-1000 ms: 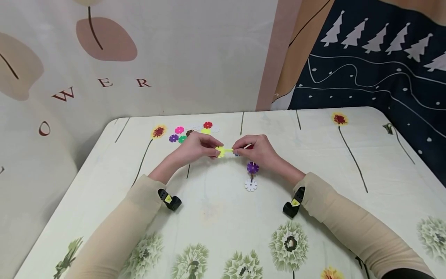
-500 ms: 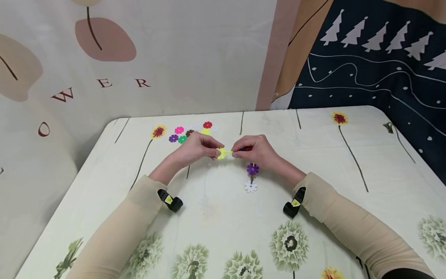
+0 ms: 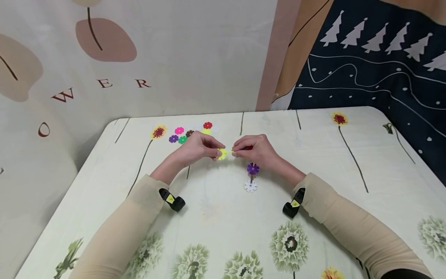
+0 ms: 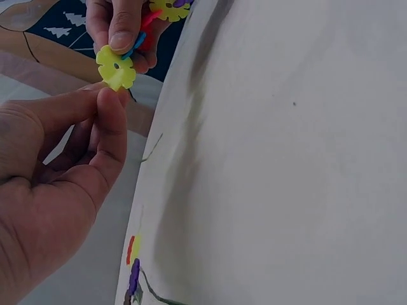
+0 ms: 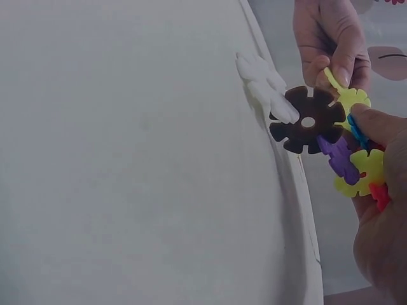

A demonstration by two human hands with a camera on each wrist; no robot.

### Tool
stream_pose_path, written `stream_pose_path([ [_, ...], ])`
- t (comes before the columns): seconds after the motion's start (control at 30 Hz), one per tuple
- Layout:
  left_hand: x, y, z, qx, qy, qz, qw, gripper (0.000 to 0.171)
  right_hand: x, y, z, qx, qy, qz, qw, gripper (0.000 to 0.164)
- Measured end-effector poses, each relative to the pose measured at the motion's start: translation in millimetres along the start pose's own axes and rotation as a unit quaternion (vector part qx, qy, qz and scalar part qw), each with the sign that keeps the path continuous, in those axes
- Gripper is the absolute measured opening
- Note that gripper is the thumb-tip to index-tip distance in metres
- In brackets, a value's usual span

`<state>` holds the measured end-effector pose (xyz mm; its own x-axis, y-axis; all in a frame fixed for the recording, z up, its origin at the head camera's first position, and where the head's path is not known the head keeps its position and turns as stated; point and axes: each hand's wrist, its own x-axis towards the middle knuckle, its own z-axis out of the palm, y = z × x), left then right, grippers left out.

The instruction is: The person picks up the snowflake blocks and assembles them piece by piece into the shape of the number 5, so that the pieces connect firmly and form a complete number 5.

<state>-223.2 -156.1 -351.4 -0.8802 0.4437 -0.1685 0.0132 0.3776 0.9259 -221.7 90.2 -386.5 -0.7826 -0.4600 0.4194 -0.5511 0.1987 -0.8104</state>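
My left hand [image 3: 198, 149] pinches a yellow notched snowflake disc [image 3: 222, 154] between thumb and fingers. Another yellow disc [image 5: 357, 100] stands edge-on between the two hands in the head view, meeting the first one. My right hand [image 3: 257, 149] grips a chain of interlocked discs by its blue disc [image 5: 357, 130] and a red one, partly covered by fingers. From the same chain hang a further yellow disc [image 5: 375, 166], a purple disc [image 3: 253, 169], a brown disc [image 5: 292, 135] and a white disc [image 3: 251, 186]. How deep the two yellow discs' slots engage cannot be seen.
Loose discs lie on the table behind my left hand: pink [image 3: 179, 130], purple [image 3: 173, 138], green [image 3: 182, 139], brown [image 3: 189, 133], red [image 3: 207, 125], yellow [image 3: 206, 131] and white. A flower-printed cloth [image 3: 216, 224] covers the table, with printed fabric walls behind.
My left hand has edged slightly to the right with its yellow disc, and the yellow strip showing between the hands is shorter. My right hand has barely moved; the hanging discs have shifted slightly.
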Motion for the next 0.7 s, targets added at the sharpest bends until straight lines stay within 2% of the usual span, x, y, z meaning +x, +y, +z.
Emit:
stream_pose_path([
  [0.27,-1.6,2.6,-1.9,-0.012,-0.015,-0.006,0.9998,0.021,0.2,-1.6,0.5,-0.005,-0.009,0.002,1.0,0.009],
  [0.43,-2.2,2.3,-2.9,-0.031,-0.012,-0.019,0.9993,0.02,-0.2,-4.4,3.0,-0.006,0.0,0.016,1.0,0.01],
  [0.7,-2.0,3.6,-2.0,-0.027,-0.007,-0.01,0.9996,0.019,-0.5,-8.0,6.6,-0.019,0.009,0.029,0.999,0.01],
])
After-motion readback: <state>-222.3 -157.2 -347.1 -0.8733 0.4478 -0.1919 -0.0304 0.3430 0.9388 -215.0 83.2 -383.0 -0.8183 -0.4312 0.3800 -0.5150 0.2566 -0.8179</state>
